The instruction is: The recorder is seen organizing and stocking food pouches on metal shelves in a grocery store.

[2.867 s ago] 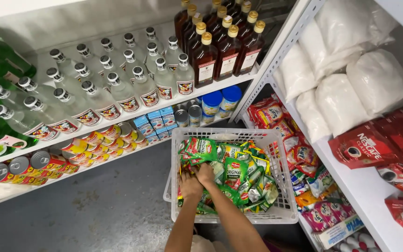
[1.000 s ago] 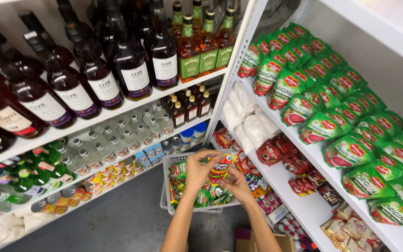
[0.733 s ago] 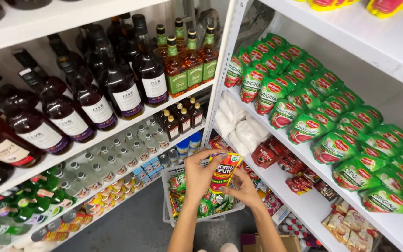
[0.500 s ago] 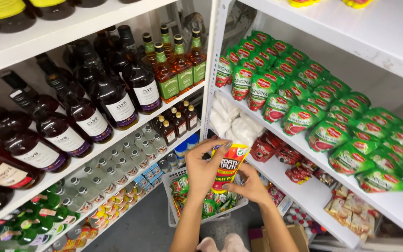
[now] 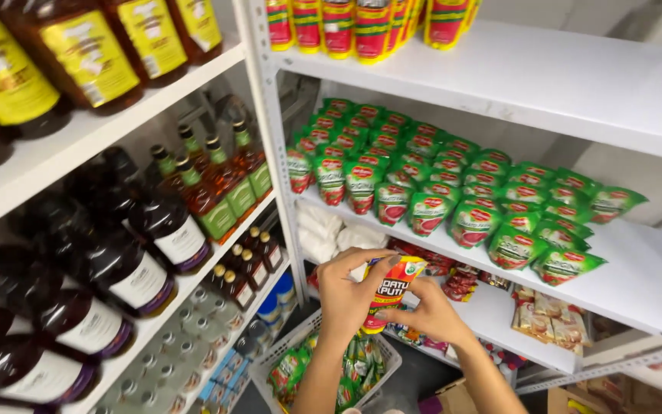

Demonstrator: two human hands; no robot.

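Both my hands are raised in front of me, clamped together around one small stand-up pouch, red and yellow with a green top. My left hand wraps its left side, fingers curled over the front; my right hand pinches the lower right edge. The pouch looks light and soft, a filled foil pack that would bend if squeezed, with a slick skin; I judge the firm side seams are the safest grip.

Below my wrists sits a white wire basket on the floor, holding more green pouches. Just beyond my hands a white shelf carries rows of green and red pouches, packed tight at the left, with bare board free at the right end. The shelf above leaves limited headroom over those rows. A grey upright post stands to the left; past it, dark bottles crowd the neighbouring shelves.
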